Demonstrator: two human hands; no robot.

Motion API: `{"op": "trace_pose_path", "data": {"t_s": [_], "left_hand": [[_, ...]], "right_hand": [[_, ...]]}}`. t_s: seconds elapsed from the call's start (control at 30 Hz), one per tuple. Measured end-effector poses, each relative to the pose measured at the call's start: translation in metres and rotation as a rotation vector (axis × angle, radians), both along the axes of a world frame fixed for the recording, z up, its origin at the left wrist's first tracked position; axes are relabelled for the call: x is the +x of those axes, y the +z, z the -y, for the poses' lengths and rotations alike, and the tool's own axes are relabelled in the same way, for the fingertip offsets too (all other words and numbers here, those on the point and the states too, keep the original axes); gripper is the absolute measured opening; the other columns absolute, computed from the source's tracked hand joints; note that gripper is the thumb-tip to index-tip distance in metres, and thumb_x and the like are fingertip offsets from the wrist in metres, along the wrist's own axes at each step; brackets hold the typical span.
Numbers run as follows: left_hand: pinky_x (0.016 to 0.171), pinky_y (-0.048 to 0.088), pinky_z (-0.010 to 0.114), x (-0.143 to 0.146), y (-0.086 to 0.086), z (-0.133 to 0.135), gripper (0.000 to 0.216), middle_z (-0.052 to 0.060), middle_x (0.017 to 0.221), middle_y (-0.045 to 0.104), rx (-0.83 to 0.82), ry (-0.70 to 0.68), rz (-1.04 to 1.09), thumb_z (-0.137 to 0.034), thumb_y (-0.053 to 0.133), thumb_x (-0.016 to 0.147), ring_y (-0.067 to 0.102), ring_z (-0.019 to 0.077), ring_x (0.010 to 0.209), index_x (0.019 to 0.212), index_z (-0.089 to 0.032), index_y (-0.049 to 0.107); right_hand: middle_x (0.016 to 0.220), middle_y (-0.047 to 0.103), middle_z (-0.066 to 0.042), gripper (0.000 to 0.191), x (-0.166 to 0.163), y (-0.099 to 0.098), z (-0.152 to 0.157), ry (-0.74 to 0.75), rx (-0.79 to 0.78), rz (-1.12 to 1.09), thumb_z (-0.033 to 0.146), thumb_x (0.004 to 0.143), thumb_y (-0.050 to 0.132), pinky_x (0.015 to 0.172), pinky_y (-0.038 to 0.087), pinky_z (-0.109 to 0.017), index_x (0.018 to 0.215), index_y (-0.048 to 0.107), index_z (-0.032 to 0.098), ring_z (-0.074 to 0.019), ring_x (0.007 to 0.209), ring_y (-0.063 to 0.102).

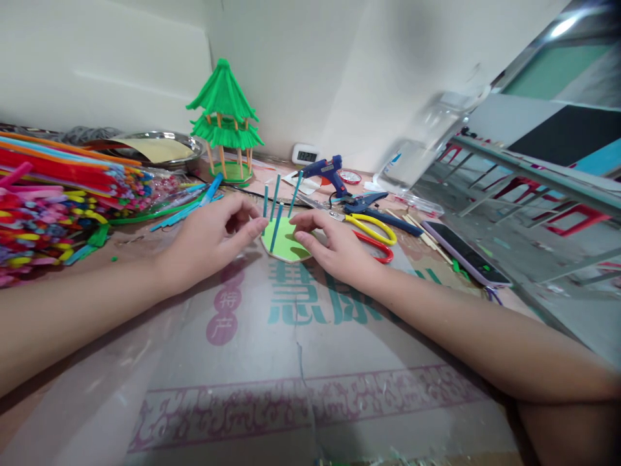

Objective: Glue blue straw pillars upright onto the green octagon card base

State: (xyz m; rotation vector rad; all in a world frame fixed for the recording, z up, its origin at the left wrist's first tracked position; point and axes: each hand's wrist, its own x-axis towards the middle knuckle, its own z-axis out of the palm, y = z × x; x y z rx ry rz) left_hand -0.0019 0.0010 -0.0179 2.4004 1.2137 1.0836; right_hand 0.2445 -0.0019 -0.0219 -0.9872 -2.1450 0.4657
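Between your left hand (218, 230) and right hand (334, 246) sits the pale-green polygonal base (292, 251), bearing four blue-green rods (277, 228). Your right thumb and forefinger are parted beside the base; your left thumb and fingertips come close together by the leftmost rod, though whether they pinch it you cannot tell from this view.

Your whole base could slide or tip under a sideways push, since nothing visible pins it down. A single rod could be knocked askew by a knuckle, as they stand close together; a weak joint at its foot would worsen that.

Behind rises a white wall (291, 65); rightward, the room holds a long table (533, 175). Your worktop carries a printed sheet (242, 369), then pipe cleaners (48, 168), a green two-tiered pagoda model (223, 97), a phone (466, 252), a glue gun (330, 171) and a digital timer (305, 155).
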Motion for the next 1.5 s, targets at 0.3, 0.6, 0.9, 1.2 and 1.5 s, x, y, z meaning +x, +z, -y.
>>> {"op": "trace_pose_path", "data": {"t_s": [0.3,0.6,0.9,1.2,1.5], "left_hand": [[0.068,0.043,0.030,0.000,-0.004,-0.010,0.030,0.003,0.084,0.066,0.000,-0.034,-0.104,-0.045,0.053,0.099,0.059,0.0186,0.077,0.100,-0.018,0.066],[0.070,0.041,0.032,-0.001,-0.005,-0.012,0.030,0.003,0.078,0.066,0.072,-0.076,-0.163,-0.042,0.052,0.097,0.059,0.0196,0.075,0.085,-0.019,0.066],[0.067,0.040,0.031,0.000,-0.004,-0.010,0.030,0.002,0.075,0.062,0.046,-0.104,-0.159,-0.041,0.052,0.099,0.056,0.0188,0.072,0.083,-0.019,0.064],[0.068,0.039,0.031,-0.001,-0.010,-0.015,0.026,0.003,0.078,0.061,0.001,-0.134,-0.202,-0.040,0.055,0.096,0.055,0.0193,0.074,0.087,-0.019,0.066],[0.069,0.037,0.032,0.001,-0.007,-0.013,0.027,0.003,0.078,0.060,-0.018,-0.131,-0.214,-0.040,0.054,0.097,0.055,0.0200,0.074,0.086,-0.018,0.065]], "right_hand": [[0.105,0.075,-0.008,0.019,0.001,0.000,0.000,-0.002,0.008,0.018,0.028,0.098,0.057,0.089,0.056,-0.038,0.114,0.063,0.019,-0.0206,0.096,0.070],[0.132,0.069,-0.016,0.015,0.001,0.000,-0.002,0.052,0.024,0.166,0.028,0.101,0.049,0.105,0.051,-0.048,0.111,0.057,0.020,-0.0276,0.125,0.064],[0.090,0.076,-0.004,0.025,0.004,0.004,0.004,0.080,-0.016,-0.035,0.034,0.106,0.049,0.082,0.055,-0.032,0.093,0.065,0.020,-0.0174,0.085,0.070],[0.099,0.074,-0.005,0.022,0.004,0.005,0.005,0.162,-0.029,-0.074,0.029,0.108,0.044,0.087,0.057,-0.034,0.105,0.064,0.021,-0.0171,0.093,0.071],[0.093,0.061,-0.001,0.025,0.003,-0.002,0.000,0.079,-0.227,-0.323,0.048,0.104,0.052,0.071,0.058,-0.031,0.107,0.055,0.023,-0.0130,0.073,0.064]]}}
